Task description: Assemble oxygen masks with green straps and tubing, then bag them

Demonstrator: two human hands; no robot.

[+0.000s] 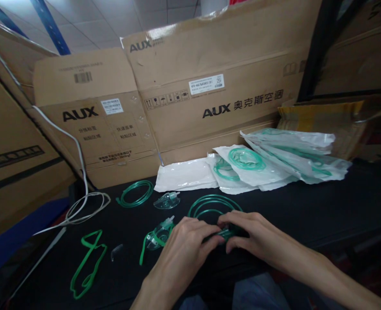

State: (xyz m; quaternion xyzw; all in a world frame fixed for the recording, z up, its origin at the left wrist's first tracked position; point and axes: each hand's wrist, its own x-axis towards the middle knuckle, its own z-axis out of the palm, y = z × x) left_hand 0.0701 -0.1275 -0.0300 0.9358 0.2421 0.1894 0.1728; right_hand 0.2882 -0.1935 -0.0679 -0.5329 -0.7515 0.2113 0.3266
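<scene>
Pouches (276, 174) hold green tubing (246, 158); left hand (184, 247) and right hand (246, 232) pinch loose coil (212, 201).

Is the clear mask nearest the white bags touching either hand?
No, that mask lies on the table beyond the left hand and right hand, which both grip the coiled tubing.

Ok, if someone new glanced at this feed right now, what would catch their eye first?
The left hand and right hand meet at the near side of the dark table, both pinching a coil of green tubing. Behind them to the right lies a pile of sealed pouches showing more green tubing, backed by large AUX cardboard boxes.
</scene>
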